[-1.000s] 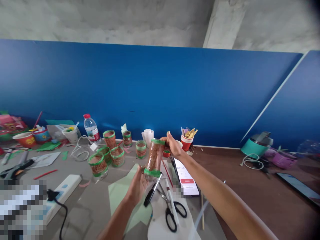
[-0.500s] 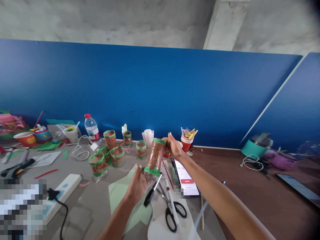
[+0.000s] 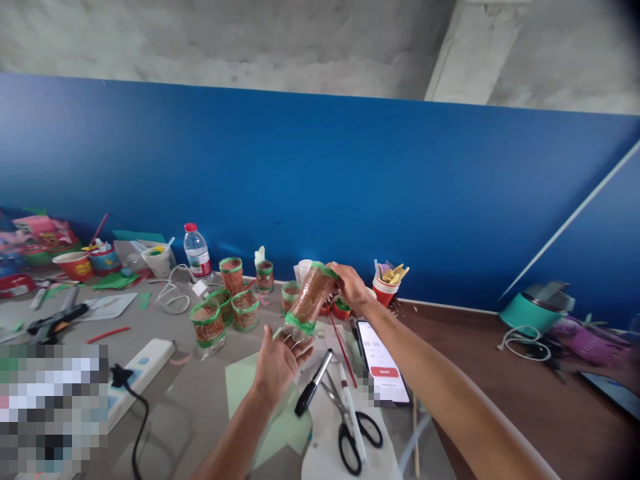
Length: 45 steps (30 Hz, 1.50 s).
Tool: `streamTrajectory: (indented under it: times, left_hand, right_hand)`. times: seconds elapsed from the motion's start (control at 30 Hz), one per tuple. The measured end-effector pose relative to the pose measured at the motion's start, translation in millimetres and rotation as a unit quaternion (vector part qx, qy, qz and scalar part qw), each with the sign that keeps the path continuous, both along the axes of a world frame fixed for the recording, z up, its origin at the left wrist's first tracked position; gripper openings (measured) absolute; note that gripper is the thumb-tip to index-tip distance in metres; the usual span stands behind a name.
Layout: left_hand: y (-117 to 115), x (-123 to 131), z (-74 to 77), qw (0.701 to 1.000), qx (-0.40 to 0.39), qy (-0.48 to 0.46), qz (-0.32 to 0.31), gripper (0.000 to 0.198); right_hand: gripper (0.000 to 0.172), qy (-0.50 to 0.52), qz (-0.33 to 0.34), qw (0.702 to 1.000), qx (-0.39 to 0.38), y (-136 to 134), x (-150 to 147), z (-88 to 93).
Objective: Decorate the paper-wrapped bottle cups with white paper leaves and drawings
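Note:
A tilted plastic cup (image 3: 311, 298), painted brown with green bands at both ends, is in the air over the desk. My right hand (image 3: 351, 285) grips its upper end, thumb and fingers closed around the green band. Below its clear lower end, my left hand (image 3: 278, 363) is turned palm up with fingers spread; whether the fingertips touch the cup I cannot tell. Similar brown and green cups (image 3: 208, 325) stand in a group to the left. Under the hands lie a black marker (image 3: 313, 383), scissors (image 3: 350, 427), a white pen (image 3: 354, 417) and light green paper (image 3: 280, 433).
A lit phone (image 3: 381, 363) lies right of the scissors. Farther back stand a water bottle (image 3: 199, 253) and a red-and-white cup (image 3: 386, 291) of plastic cutlery. At left are a power strip (image 3: 143, 377) and a glue gun (image 3: 57, 323). A blue partition (image 3: 280, 167) borders the desk.
The view has shifted a little, moving most things rightward in it. The painted cup has tilted further, and my left hand's fingers have opened out beneath its lower end.

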State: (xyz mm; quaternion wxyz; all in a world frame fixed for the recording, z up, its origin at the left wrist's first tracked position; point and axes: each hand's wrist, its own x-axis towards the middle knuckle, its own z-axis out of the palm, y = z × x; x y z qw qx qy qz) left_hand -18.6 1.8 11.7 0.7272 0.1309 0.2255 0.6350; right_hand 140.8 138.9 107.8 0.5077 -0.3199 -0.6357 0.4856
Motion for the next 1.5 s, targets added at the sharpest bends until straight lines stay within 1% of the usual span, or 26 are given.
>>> streamTrajectory:
  times: [0.1, 0.17, 0.33, 0.43, 0.6, 0.7, 0.8, 0.9, 0.97, 1.03, 1.17, 1.3, 1.4, 1.5]
  left_hand:
    - [-3.1, -2.5, 4.9, 0.999, 0.017, -0.027, -0.031, 0.046]
    - [-4.4, -4.7, 5.9, 0.998, 0.027, -0.035, -0.046, 0.039]
    - [-2.7, -10.6, 4.7, 0.998, 0.027, -0.052, -0.031, 0.030]
    - [0.2, -13.3, 2.7, 0.998, 0.021, -0.052, -0.020, 0.021]
    - [4.0, -13.6, -4.1, 0.999, 0.016, -0.031, 0.024, 0.003]
    - [4.5, -11.8, -6.5, 0.999, 0.030, -0.002, 0.046, 0.009]
    - [4.1, -10.0, -6.7, 0.997, 0.033, 0.024, 0.058, 0.014]
    - [3.7, -8.8, -7.6, 0.997, 0.018, 0.037, 0.065, 0.013]
    - [3.6, -8.3, -9.2, 0.997, 0.005, 0.044, 0.062, 0.007]
    - [3.3, -7.7, -10.9, 0.997, -0.006, 0.053, 0.054, 0.007]
    - [2.0, -5.5, -12.3, 0.997, -0.007, 0.070, 0.045, 0.021]
    - [0.4, -1.8, -12.0, 0.995, -0.010, 0.093, 0.035, 0.025]
    - [-0.3, 0.3, -12.4, 0.994, -0.011, 0.105, 0.033, 0.026]
    - [-0.8, 1.1, -12.5, 0.994, -0.007, 0.107, 0.025, 0.028]
  right_hand:
    - [0.034, 0.001, 0.038, 0.999, -0.018, 1.2, -3.7, -2.4]
    - [0.031, -0.004, 0.063, 0.998, -0.025, 2.3, -4.7, -0.8]
    - [0.026, -0.054, 0.124, 0.991, -0.026, 5.7, 0.1, 10.4]
    - [0.024, -0.095, 0.123, 0.988, -0.017, 8.6, 7.0, 18.9]
    - [0.014, -0.162, 0.089, 0.983, 0.000, 9.9, 14.0, 31.9]
    - [0.016, -0.189, 0.078, 0.979, 0.013, 8.6, 9.8, 34.9]
    - [0.025, -0.211, 0.066, 0.975, 0.035, 8.5, -0.8, 36.0]
    - [0.026, -0.235, 0.054, 0.968, 0.067, 10.2, -14.5, 40.7]
    - [0.023, -0.253, 0.044, 0.962, 0.091, 11.8, -24.2, 46.8]
    - [0.021, -0.272, 0.030, 0.955, 0.118, 13.5, -34.4, 54.5]
    - [0.026, -0.306, -0.005, 0.936, 0.176, 17.2, -56.6, 70.5]
    - [0.027, -0.324, -0.026, 0.919, 0.225, 23.5, -79.9, 81.6]
    - [0.025, -0.334, -0.026, 0.910, 0.244, 30.6, -95.9, 82.7]
    - [0.023, -0.344, -0.027, 0.904, 0.253, 38.0, -109.0, 76.7]
